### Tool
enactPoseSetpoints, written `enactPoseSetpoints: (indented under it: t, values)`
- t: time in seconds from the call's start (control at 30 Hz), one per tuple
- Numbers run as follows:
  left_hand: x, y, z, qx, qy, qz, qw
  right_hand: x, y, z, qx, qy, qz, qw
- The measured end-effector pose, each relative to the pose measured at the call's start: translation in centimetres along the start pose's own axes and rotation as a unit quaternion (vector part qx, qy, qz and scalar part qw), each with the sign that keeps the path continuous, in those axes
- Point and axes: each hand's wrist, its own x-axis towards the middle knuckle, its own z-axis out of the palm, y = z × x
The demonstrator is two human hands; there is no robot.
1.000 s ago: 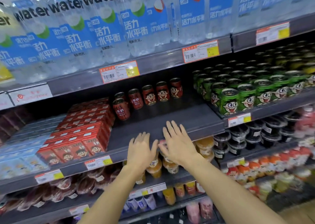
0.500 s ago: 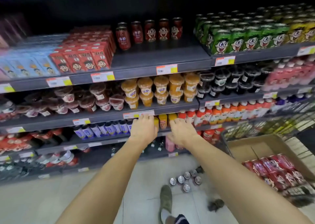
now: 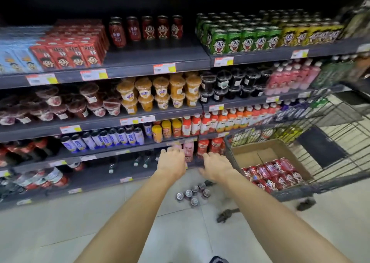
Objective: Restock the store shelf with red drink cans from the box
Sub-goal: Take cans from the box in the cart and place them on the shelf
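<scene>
Several red drink cans [image 3: 147, 30] stand in a row at the back of the upper shelf [image 3: 156, 60], with bare shelf in front of them. A cardboard box [image 3: 266, 152] sits in a wire shopping cart at the lower right, and red cans [image 3: 274, 174] fill its near half. My left hand [image 3: 173, 163] and my right hand [image 3: 215, 167] are stretched out side by side in front of the low shelves, fingers loosely spread, holding nothing. Both hang left of the box, above a small cluster of cans [image 3: 192, 194] standing on the floor.
The wire shopping cart [image 3: 328, 134] stands close on the right. Red drink cartons [image 3: 70, 50] sit left of the red cans, green cans [image 3: 242, 38] to their right. Lower shelves hold jelly cups and bottles. The floor is pale tile.
The view has swung down from the upper shelf. My hands left the shelf edge and dropped to the low shelves, drifting right toward the box; the cart and box came into view.
</scene>
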Motion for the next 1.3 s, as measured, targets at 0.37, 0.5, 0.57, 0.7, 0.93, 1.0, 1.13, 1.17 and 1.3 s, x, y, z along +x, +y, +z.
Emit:
enactPoseSetpoints:
  t: [0.37, 0.5, 0.57, 0.7, 0.93, 1.0, 1.13, 1.17, 1.3]
  values:
    - [2.4, 20.5, -2.1, 0.032, 0.0, 0.118, 0.992, -9.6, 18.9, 1.7, 0.056, -0.009, 0.11, 0.992]
    - [3.5, 30.0, -2.6, 0.05, -0.017, 0.152, 0.987, -13.2, 27.0, 2.3, 0.074, -0.004, 0.149, 0.986]
    - [4.0, 34.2, -2.7, 0.053, -0.02, 0.168, 0.984, -14.6, 30.7, 2.4, 0.082, -0.003, 0.159, 0.984]
    - [5.2, 40.9, -2.8, 0.055, -0.019, 0.188, 0.981, -16.2, 36.6, 3.0, 0.089, 0.003, 0.176, 0.98]
    - [7.4, 45.2, -2.4, 0.047, -0.052, 0.157, 0.985, -15.2, 41.9, 4.0, 0.103, -0.003, 0.171, 0.98]
    - [8.2, 45.3, -2.1, 0.048, -0.058, 0.153, 0.985, -13.9, 42.4, 4.5, 0.113, -0.011, 0.17, 0.979]
    - [11.2, 45.0, -0.8, 0.044, -0.09, 0.129, 0.986, -10.8, 42.9, 5.6, 0.117, -0.041, 0.153, 0.98]
    - [12.1, 45.0, -0.5, 0.044, -0.099, 0.123, 0.986, -9.9, 43.1, 5.8, 0.116, -0.047, 0.148, 0.981]
    - [16.1, 45.1, 0.9, 0.018, -0.132, 0.092, 0.987, -6.4, 44.2, 6.3, 0.118, -0.077, 0.134, 0.981]
